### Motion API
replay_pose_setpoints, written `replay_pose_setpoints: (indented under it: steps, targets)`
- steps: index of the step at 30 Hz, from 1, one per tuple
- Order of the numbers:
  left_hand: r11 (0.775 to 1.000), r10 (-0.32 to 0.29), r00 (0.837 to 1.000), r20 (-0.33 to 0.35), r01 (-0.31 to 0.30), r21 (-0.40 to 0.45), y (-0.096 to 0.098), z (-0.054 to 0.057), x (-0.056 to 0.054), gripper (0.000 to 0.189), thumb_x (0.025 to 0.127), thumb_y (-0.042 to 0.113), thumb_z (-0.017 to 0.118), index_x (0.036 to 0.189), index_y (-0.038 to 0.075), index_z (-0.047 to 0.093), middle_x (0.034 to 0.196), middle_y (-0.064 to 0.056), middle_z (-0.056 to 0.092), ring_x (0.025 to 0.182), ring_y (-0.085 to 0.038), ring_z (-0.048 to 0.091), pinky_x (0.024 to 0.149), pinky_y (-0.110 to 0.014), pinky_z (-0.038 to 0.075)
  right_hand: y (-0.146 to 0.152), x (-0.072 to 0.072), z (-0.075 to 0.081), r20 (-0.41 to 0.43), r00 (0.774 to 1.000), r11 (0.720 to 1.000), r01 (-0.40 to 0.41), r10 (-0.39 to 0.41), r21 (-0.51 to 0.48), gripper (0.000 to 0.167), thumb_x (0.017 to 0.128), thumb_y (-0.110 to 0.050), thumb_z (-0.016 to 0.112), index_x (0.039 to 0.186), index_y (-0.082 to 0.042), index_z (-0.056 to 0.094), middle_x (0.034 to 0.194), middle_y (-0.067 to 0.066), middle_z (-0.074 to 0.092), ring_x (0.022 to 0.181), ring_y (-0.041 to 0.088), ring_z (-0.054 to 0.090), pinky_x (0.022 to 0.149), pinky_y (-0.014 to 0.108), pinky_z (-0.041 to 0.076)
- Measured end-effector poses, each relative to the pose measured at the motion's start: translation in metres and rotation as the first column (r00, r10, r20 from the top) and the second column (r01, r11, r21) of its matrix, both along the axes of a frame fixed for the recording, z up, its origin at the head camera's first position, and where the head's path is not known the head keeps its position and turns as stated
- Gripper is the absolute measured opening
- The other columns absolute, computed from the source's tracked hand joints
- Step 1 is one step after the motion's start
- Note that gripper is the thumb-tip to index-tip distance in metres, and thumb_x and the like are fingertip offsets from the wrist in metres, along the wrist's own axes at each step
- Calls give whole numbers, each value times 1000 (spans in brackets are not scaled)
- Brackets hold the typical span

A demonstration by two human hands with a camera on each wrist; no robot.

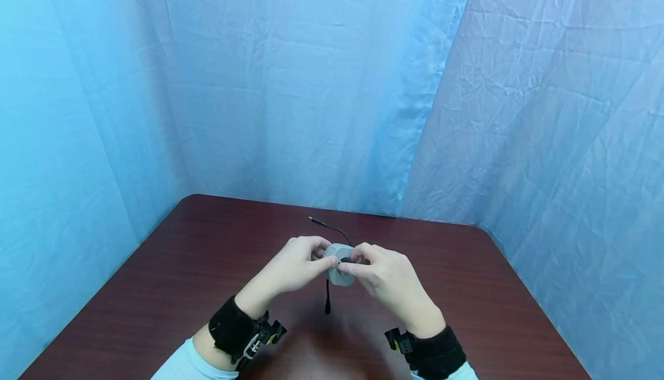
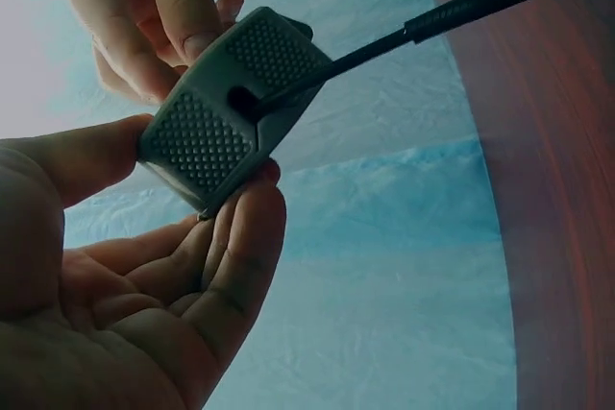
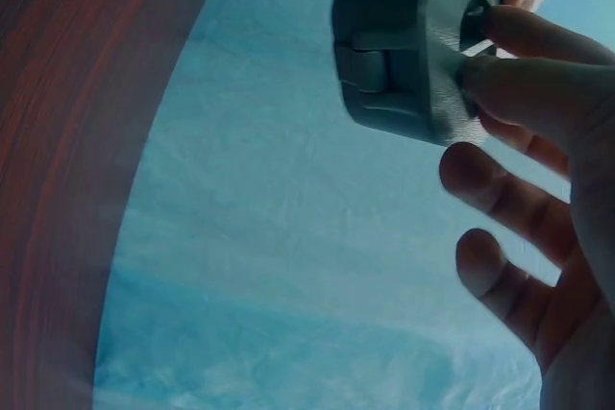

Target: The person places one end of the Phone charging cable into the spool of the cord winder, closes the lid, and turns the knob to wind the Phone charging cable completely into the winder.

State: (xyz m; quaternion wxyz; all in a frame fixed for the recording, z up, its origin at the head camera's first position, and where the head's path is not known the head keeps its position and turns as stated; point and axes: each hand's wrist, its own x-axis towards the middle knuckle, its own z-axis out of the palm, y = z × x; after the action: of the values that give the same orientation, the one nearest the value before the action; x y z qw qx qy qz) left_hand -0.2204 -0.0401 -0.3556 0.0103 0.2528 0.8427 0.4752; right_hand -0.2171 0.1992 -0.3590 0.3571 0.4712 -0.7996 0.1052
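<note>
Above the table, both hands hold a small grey cable winder with rounded corners. Its textured side faces the left wrist camera, and a black cable comes out of a slot there, ending in a thick plug. My left hand grips the casing between thumb and fingers. Thumb and forefinger of my right hand pinch a dark knob on the winder's flat face; its other fingers are spread apart below. In the head view one cable end points away, while another hangs toward me.
A dark reddish-brown wooden table lies beneath the hands. Light blue curtains enclose its far side and both flanks. Black straps with small cameras are worn on both wrists.
</note>
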Motion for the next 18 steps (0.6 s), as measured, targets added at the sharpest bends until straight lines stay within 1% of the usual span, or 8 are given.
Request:
replay_pose_setpoints:
  steps: [3,7,9,12,14,18]
  targets:
    - [999,-5,1000,-30,4,-32,-1,-2,-2,25,101,28,65,117,10,71,90,9,70,79,-13,66,64,-30,52,-1,0,-2,-13,999,999,36,-37,-7,32,84,-11,84,106,-34,81,94,-5,60,65,8,52,52,20,42]
    - [997,12,996,-87,-18,-74,-2,-3,-5,16,100,26,67,108,14,74,85,5,61,74,-14,55,60,-30,47,-3,1,-4,-42,996,997,81,-82,-17,34,82,-15,86,106,-39,81,91,-7,59,59,7,48,48,18,36]
    - [996,16,996,-89,-23,-81,-3,-3,-5,16,100,25,67,108,13,74,85,2,57,75,-16,51,61,-30,45,-4,1,-4,-53,994,996,93,-93,-11,35,81,-14,87,105,-39,81,89,-7,57,58,7,46,47,18,33]
    - [997,8,998,-66,-13,-80,-5,-2,-4,18,100,24,67,112,12,74,87,1,56,77,-17,50,62,-31,44,-5,1,-5,-67,992,995,103,-103,-4,35,80,-13,87,103,-40,81,87,-8,56,57,6,45,47,18,31]
    - [997,-1,998,-62,-3,-79,-5,-2,-4,21,100,24,67,115,11,73,89,1,56,78,-17,50,62,-32,45,-5,1,-5,-74,991,993,115,-115,-9,33,80,-17,89,102,-41,81,85,-8,56,56,6,45,46,18,30]
    - [997,-7,998,-68,1,-81,-5,-2,-5,22,100,24,67,114,9,74,88,1,57,77,-17,51,61,-31,46,-6,1,-7,-80,984,987,158,-160,-32,31,77,-26,92,103,-39,82,80,-9,53,50,5,41,44,17,28]
